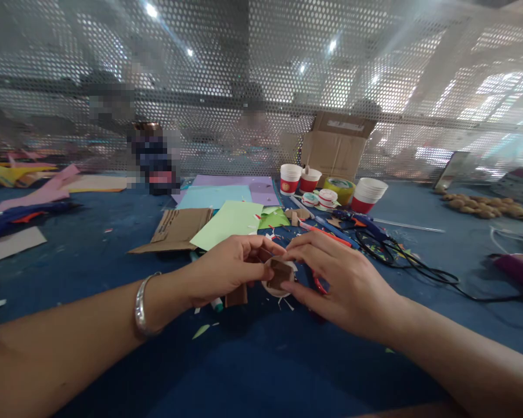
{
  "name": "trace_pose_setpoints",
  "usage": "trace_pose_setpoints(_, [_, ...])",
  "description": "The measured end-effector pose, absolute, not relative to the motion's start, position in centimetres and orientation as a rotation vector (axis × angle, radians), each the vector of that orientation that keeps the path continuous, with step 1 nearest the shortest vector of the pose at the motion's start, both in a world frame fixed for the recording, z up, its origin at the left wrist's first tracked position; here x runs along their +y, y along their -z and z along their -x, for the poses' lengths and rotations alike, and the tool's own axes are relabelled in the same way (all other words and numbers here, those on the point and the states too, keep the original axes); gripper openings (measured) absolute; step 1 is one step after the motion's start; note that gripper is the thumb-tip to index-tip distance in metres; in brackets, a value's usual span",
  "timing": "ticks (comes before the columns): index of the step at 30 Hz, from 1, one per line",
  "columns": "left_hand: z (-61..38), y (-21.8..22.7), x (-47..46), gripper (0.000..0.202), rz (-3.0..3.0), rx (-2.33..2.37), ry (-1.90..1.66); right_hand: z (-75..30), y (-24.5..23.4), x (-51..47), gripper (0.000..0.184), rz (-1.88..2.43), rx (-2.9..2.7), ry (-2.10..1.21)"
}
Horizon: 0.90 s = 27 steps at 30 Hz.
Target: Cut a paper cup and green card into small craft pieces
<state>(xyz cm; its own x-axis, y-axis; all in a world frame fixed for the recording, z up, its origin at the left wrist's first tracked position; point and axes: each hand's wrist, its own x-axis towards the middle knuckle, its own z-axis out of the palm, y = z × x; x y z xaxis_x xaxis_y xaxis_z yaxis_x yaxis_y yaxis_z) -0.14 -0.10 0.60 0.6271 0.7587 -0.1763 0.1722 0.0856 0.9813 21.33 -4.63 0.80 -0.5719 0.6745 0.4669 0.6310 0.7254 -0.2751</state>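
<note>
Between my two hands is a small round white paper piece with a brown cardboard piece [281,275] inside it; it may be the cut-off part of a paper cup. My left hand [239,264] grips its left edge with thumb and fingers, a silver bracelet on that wrist. From the other side, my right hand [337,273] pinches the right edge, thumb at the near side. Red-handled scissors [320,283] lie partly hidden behind my right hand. Beneath my left hand are a cardboard strip [236,296] and a marker with a teal tip [217,305].
Green paper [230,223], blue paper [213,197] and corrugated cardboard [180,228] lie ahead. Paper cups [368,193] and a yellow-green tape roll [339,188] stand behind. At right, a glue gun [368,223] trails a black cable [422,268]. Perforated metal [226,87] bounds the table's back.
</note>
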Motion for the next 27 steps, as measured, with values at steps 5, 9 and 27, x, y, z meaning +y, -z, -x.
trace_pose_setpoints(5, [0.5,-0.9,0.1,0.033,-1.53,0.89,-0.389,-22.1,-1.2,-4.1,0.016,1.019,-2.312,-0.073])
trace_pose_setpoints(9, [0.7,-1.3,0.4,0.03,-1.551,0.87,-0.4,-22.7,-1.4,-3.5,0.01,1.227,-2.359,-0.147])
trace_pose_setpoints(27, [1.9,-2.9,-0.3,0.017,-2.362,1.027,-0.276,-21.9,-1.1,-3.5,0.016,1.497,-2.606,-0.247])
